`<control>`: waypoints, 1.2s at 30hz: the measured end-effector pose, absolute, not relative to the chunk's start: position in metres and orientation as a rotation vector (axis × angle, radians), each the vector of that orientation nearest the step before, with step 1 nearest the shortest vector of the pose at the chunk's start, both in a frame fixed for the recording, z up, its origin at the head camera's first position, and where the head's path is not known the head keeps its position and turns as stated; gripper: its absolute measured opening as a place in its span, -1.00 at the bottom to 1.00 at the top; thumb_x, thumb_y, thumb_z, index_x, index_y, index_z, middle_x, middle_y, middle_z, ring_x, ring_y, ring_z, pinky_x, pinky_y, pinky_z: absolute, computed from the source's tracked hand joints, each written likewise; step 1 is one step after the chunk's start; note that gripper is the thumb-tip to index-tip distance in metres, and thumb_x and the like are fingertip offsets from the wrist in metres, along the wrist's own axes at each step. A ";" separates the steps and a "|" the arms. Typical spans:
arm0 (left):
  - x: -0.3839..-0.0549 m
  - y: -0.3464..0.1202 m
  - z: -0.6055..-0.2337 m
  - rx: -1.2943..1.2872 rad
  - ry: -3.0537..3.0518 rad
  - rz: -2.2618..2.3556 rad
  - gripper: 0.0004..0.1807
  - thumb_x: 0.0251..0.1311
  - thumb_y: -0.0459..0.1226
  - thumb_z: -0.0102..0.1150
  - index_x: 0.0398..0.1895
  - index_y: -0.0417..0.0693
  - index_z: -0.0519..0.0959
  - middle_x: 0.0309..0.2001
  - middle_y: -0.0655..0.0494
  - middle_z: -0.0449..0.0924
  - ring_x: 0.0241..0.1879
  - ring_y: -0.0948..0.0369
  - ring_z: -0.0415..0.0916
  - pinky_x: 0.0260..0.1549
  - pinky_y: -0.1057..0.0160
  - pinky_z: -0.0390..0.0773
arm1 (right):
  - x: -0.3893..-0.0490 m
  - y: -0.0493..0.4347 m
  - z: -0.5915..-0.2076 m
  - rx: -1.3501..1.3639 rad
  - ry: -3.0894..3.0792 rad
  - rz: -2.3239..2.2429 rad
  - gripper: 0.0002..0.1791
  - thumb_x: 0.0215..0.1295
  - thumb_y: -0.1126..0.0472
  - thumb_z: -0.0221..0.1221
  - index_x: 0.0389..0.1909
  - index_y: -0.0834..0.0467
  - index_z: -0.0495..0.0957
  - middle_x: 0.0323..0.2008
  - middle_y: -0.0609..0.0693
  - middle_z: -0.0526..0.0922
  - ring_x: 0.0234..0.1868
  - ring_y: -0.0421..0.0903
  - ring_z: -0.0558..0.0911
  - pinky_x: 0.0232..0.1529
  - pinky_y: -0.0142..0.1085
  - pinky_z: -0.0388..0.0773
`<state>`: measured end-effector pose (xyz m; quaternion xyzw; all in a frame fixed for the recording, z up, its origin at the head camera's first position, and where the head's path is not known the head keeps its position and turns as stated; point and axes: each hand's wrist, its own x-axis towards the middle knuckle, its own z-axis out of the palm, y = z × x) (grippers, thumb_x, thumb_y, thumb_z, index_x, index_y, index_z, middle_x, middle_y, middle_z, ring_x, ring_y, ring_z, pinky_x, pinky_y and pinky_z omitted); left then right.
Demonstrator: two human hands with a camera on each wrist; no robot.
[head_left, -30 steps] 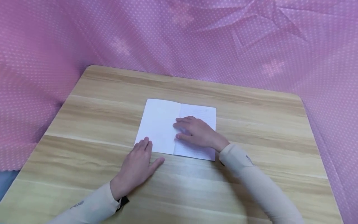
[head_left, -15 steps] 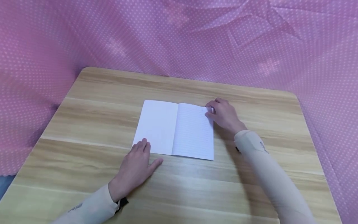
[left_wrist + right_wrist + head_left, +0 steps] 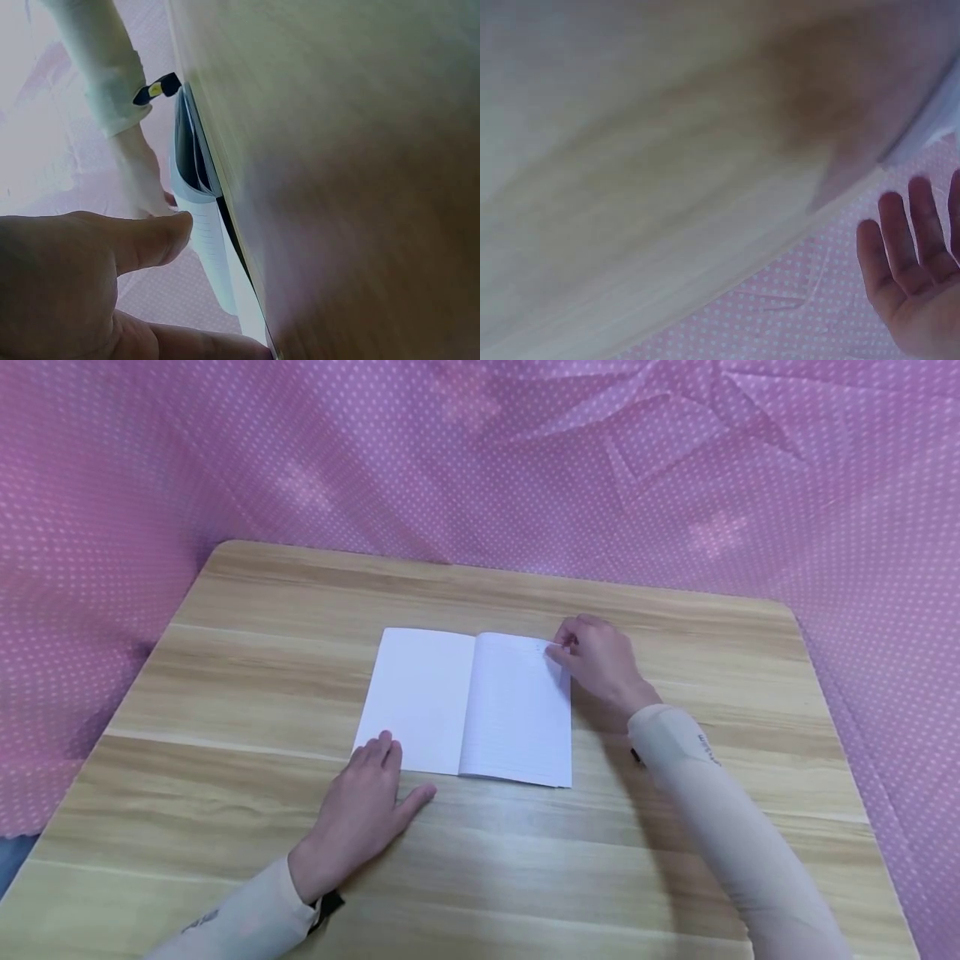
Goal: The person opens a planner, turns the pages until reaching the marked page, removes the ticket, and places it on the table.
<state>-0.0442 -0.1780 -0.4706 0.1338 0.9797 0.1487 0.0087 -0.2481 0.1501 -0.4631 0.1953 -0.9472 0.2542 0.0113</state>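
An open notebook (image 3: 423,693) lies on the wooden table, with a blank left page and a faintly lined right page (image 3: 517,718). My left hand (image 3: 356,814) lies flat, its fingertips on the lower left corner and its thumb out over the table. At the upper right corner, my right hand (image 3: 600,660) pinches the lined page between thumb and fingers. The left wrist view shows that page (image 3: 182,176) bowed up, with a dark gap beneath. In the right wrist view, my right hand (image 3: 922,277) is beside the notebook's edge (image 3: 930,112).
The wood-grain table (image 3: 247,677) has rounded far corners. Behind it and along its sides hangs a pink dotted cloth (image 3: 420,460). A black band (image 3: 327,906) shows at the left sleeve cuff.
My right hand has moved from the middle of the notebook to the right page's upper corner and taken hold of it. The page has risen slightly. My left hand has stayed in place.
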 end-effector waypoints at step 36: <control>-0.054 -0.179 -0.446 0.653 3.452 1.167 -0.20 0.55 0.30 0.07 0.18 -0.33 0.67 -0.11 -0.19 0.74 -0.14 -0.17 0.72 -0.11 -0.22 0.69 | -0.252 0.064 -0.433 0.327 -2.311 2.588 -0.89 0.63 0.29 0.14 -0.16 0.19 0.59 -0.25 0.02 0.80 -0.32 -0.04 0.81 -0.02 -0.13 0.74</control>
